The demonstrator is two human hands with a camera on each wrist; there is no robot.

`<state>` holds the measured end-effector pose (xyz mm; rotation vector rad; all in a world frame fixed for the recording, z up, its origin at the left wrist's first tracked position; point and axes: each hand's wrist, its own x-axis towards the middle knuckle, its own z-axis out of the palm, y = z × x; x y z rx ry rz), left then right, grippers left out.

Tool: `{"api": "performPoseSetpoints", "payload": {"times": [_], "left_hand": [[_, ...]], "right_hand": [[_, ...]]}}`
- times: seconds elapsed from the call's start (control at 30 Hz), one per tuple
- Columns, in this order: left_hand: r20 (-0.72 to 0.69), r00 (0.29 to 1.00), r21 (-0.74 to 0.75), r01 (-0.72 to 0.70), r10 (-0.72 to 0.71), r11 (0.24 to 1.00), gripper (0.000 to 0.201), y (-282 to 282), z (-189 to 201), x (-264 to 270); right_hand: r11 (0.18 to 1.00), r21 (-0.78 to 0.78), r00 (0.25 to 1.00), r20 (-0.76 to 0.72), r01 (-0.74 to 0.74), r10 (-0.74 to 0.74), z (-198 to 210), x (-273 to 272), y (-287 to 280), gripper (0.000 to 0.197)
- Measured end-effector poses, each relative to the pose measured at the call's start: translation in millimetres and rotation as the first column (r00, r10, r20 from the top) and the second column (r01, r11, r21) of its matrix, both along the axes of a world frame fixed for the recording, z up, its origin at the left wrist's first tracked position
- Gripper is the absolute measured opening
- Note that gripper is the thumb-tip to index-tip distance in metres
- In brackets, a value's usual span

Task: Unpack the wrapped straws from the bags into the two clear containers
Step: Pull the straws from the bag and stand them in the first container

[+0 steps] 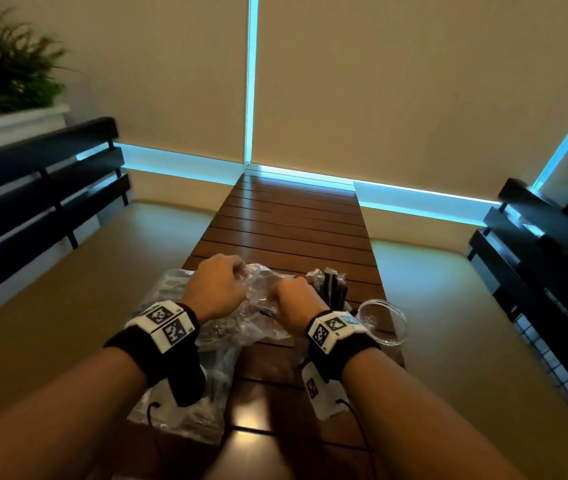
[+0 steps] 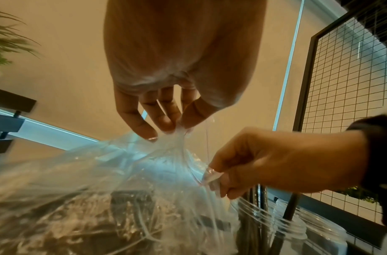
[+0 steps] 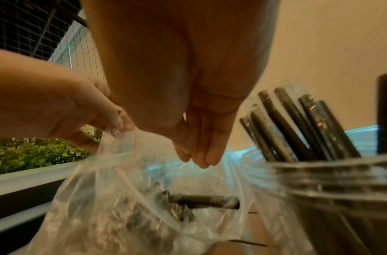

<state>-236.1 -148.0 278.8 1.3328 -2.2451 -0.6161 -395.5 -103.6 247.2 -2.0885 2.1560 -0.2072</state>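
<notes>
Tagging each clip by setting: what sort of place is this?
Probably a cafe or restaurant seating area: a slatted wooden table between dark benches, planters behind them, and window blinds drawn.

Hidden and blurred parts

The crinkled bag (image 3: 114,215) is blurring the straws inside it; the near container (image 3: 340,198) is running off-frame beside it.
</notes>
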Motion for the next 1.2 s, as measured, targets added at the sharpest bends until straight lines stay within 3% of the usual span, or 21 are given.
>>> {"api": "performPoseSetpoints", "payload": {"times": [0.17, 0.27, 0.33, 0.4, 0.47, 0.57, 0.7, 0.83, 0.93, 1.0, 1.1, 1.17, 1.2], "left_hand": [[-0.085, 0.996, 0.028, 0.024, -0.021, 0.999, 0.024, 3.5, 7.1, 32.9], [-0.128, 0.992, 0.036, 0.020, -0.015, 0.999, 0.029, 3.0, 6.9, 49.7], [-0.142, 0.990, 0.054, 0.025, -0.017, 0.998, 0.030, 2.4, 5.6, 59.1], [-0.155, 0.987, 0.082, 0.046, -0.033, 0.996, 0.030, 3.5, 5.7, 66.6], [-0.174, 0.984, 0.080, 0.057, -0.043, 0.995, 0.033, 4.9, 7.0, 71.9], [-0.227, 0.974, 0.092, 0.045, -0.024, 0.995, 0.031, 6.6, 12.4, 81.2], [-0.273, 0.961, 0.133, 0.087, -0.048, 0.987, 0.024, 4.8, 17.8, 98.0], [-0.285, 0.957, 0.175, 0.101, -0.048, 0.979, 0.026, 3.7, 17.6, 105.5], [-0.302, 0.953, 0.202, 0.102, -0.037, 0.974, 0.029, 2.9, 16.7, 108.3], [-0.325, 0.945, 0.224, 0.101, -0.023, 0.969, 0.031, 1.9, 15.3, 109.8], [-0.338, 0.941, 0.244, 0.103, -0.015, 0.964, 0.035, 0.7, 12.9, 110.6], [-0.352, 0.936, 0.253, 0.107, -0.012, 0.962, 0.036, 0.5, 11.5, 110.6], [-0.363, 0.932, 0.253, 0.108, -0.009, 0.961, 0.035, 0.3, 11.3, 110.8]], "right_hand": [[0.994, 0.084, 0.998, 0.014, 0.066, -0.067, -17.5, 21.0, -15.2, 0.043], [0.996, 0.065, 0.998, -0.033, 0.056, -0.054, -14.4, 35.1, -19.7, 0.024], [0.995, -0.051, 0.993, 0.082, 0.087, -0.083, -6.9, 45.7, -23.4, 0.013], [0.983, -0.108, 0.946, 0.305, 0.148, -0.109, -2.0, 58.1, -29.5, 0.029], [0.982, -0.068, 0.872, 0.474, 0.174, -0.122, 5.2, 70.6, -36.6, 0.033], [0.996, 0.021, 0.878, 0.471, 0.084, -0.084, 10.7, 84.4, -39.2, 0.037], [0.982, -0.083, 0.887, 0.446, 0.170, -0.116, 10.6, 89.5, -38.3, 0.042], [0.992, 0.018, 0.820, 0.560, 0.128, -0.116, 9.5, 91.9, -45.3, 0.029], [0.976, 0.191, 0.643, 0.736, 0.101, -0.210, 4.0, 93.1, -48.5, 0.034], [0.946, 0.322, 0.606, 0.745, 0.041, -0.280, 3.9, 90.1, -47.7, 0.038], [0.961, 0.274, 0.528, 0.813, 0.028, -0.247, 11.2, 84.5, -45.5, 0.037], [0.971, 0.240, 0.488, 0.846, 0.008, -0.213, 8.1, 83.3, -47.7, 0.025], [0.962, 0.273, 0.414, 0.877, -0.015, -0.242, 4.9, 83.6, -48.7, 0.015]]}}
